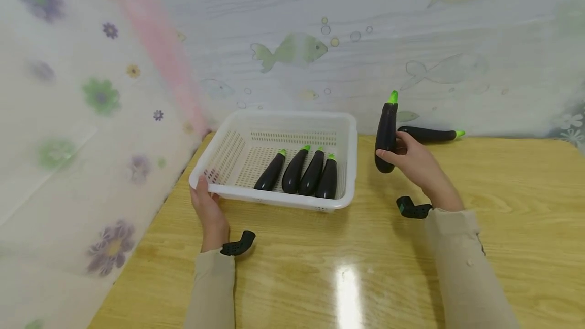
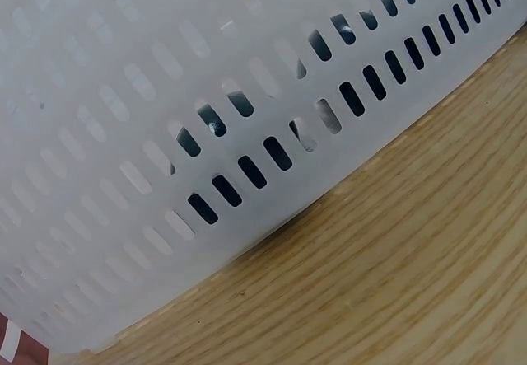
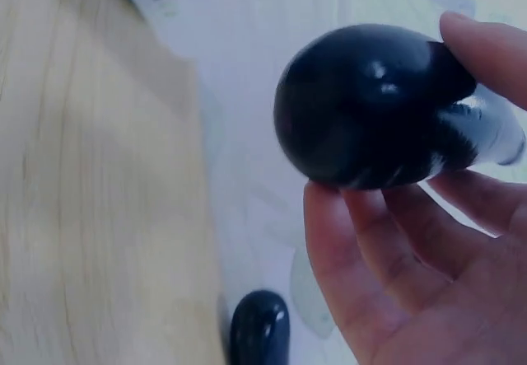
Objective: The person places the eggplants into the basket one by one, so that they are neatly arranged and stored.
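Observation:
A white slotted basket [image 1: 352,166] stands on the wooden table and holds several dark eggplants [image 1: 297,170] with green caps, laid side by side. My left hand [image 1: 207,206] grips the basket's near left corner; the left wrist view shows only the basket wall [image 2: 165,93] close up. To the right of the basket, my right hand [image 1: 411,159] holds another eggplant [image 1: 386,133] upright above the table, green cap on top. The right wrist view shows its rounded end [image 3: 370,105] between my fingers [image 3: 387,241]. One more eggplant [image 1: 429,134] lies by the back wall.
The wooden table [image 1: 502,207] runs to a fish-patterned wall at the back and a flowered curtain on the left. A bright glare spot sits on the near table surface. Bare wood stretches to the right of my right arm.

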Motion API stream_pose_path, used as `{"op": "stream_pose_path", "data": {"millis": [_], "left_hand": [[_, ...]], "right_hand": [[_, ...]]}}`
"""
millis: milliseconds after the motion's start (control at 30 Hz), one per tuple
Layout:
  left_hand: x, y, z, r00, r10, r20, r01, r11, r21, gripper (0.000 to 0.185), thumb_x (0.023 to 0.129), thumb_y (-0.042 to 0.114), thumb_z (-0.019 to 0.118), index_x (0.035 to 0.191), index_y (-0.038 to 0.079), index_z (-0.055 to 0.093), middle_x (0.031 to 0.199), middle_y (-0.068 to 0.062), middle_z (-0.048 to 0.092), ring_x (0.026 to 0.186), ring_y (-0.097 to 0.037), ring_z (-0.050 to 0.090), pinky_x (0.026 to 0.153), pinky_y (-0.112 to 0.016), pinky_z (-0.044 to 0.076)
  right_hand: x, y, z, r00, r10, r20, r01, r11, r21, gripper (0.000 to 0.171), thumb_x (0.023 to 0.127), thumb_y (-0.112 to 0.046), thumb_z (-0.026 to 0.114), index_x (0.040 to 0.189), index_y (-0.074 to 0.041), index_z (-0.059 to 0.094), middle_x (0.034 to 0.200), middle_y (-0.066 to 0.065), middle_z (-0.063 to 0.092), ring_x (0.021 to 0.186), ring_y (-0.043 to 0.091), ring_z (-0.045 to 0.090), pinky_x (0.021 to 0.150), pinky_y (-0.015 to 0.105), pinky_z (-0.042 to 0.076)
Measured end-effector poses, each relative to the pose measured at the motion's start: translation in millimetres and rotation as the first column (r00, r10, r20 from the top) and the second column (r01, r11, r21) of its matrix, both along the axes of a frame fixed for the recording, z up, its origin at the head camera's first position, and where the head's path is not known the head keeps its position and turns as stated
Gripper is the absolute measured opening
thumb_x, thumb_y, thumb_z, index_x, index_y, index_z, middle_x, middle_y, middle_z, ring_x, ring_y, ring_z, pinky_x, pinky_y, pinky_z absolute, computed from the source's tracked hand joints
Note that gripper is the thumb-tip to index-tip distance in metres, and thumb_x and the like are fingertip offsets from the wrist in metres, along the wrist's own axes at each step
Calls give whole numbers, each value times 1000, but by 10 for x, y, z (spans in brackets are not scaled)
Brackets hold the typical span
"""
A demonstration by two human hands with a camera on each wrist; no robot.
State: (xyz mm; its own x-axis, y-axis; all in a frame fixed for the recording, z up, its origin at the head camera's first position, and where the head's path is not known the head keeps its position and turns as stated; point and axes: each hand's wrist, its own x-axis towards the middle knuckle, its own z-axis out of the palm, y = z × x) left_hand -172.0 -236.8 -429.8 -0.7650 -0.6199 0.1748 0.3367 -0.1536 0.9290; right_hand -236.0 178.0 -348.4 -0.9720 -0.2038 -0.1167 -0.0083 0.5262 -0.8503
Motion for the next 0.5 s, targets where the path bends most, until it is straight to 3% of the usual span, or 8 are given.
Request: {"op": "stream_pose_path", "data": {"millis": [167,367,500], "left_hand": [[14,17,-6,1000,-4,-6,4,1000,4,42,92,40,44,129,21,42,124,-9,46,110,-28,44,87,-31,35],[88,63,63,1000,-30,-5,30,999,15,42,93,37,41,132,19,39,128,-12,42,114,-30,40,87,-31,33],[81,75,99,998,-49,-43,50,998,23,44,93,36,41,133,17,38,130,-14,40,116,-32,38,88,-31,33]], "right_hand": [[26,-67,5,999,-17,-33,13,995,-103,83,78,-50,60,141,-16,18,132,10,36,117,26,38,94,51,29],[40,-163,-4,999,-1,-42,-10,969,-248,85,86,-34,57,142,-29,-6,140,16,23,121,29,35,92,48,35],[37,-209,20,996,5,-92,-36,941,-337,83,89,-27,52,137,-40,-13,143,17,13,123,31,35,87,44,40]]}}
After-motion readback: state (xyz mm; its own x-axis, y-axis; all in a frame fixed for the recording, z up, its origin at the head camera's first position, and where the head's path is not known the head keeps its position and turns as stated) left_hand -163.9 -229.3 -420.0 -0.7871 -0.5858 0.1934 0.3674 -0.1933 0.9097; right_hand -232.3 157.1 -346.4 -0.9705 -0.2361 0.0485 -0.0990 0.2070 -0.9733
